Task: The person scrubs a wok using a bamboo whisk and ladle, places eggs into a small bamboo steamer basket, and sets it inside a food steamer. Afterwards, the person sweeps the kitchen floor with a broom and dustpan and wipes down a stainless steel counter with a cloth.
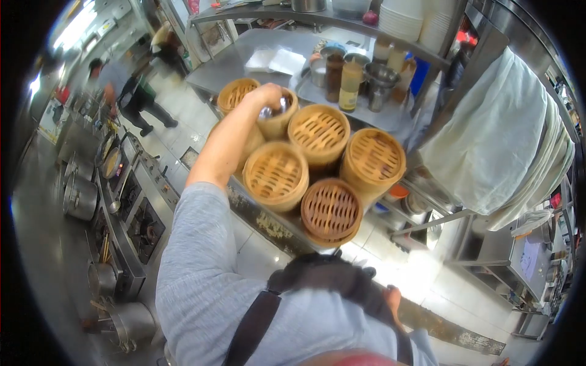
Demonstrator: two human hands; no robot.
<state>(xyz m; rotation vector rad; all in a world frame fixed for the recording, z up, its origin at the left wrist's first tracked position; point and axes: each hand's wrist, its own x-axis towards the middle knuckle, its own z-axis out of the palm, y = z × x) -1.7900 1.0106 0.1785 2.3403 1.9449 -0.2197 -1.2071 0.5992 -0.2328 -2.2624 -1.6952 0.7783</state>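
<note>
Grey shirt (329, 326), open bamboo steamer (278, 127) under left hand (268, 96), right hand (392, 298) apart

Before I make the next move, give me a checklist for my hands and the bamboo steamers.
1. Left hand over the open, round, tan bamboo steamer: ok.
2. Left hand's grip on the shiny, silvery items at the steamer's mouth: cannot tell; fingers are largely hidden.
3. Right hand away from the steamers: ok, low by the body.
4. Slatted top of the reddish-brown, round bamboo steamer uncovered: ok, nothing on it.
5. Tall, yellowish squeeze bottle upright: ok.
</note>
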